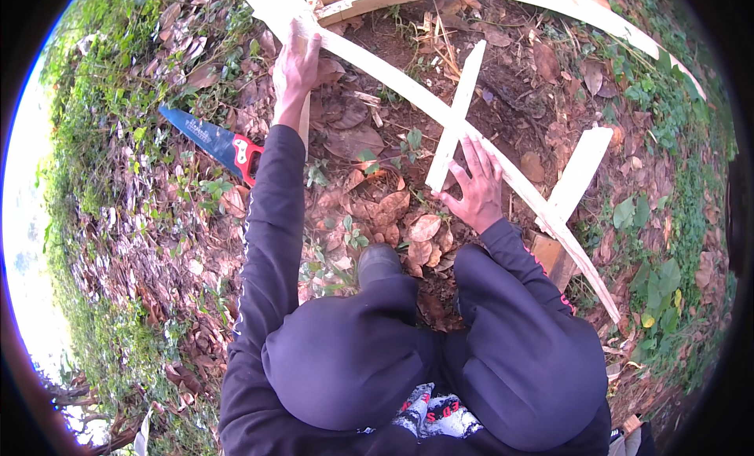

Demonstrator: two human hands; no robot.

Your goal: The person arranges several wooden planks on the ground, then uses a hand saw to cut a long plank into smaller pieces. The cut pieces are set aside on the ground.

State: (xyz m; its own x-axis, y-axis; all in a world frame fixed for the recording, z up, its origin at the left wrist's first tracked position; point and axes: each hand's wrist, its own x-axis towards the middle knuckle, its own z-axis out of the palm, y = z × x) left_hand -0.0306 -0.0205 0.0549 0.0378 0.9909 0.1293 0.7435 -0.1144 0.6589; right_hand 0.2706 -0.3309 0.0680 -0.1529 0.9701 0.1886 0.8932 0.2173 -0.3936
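Cream wood strips, black sleeves
Saw blade blue, handle red; left sleeve print white, right red; dead leaves brown.

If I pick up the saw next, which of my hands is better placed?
Probably your left hand: it's at the upper-left end of the long wooden strip, and the saw lies left of that sleeve, red handle nearest. Your right hand is farther across, spread against the strip.

Saw on ground, left of long plank; short slat crosses plank's middle.
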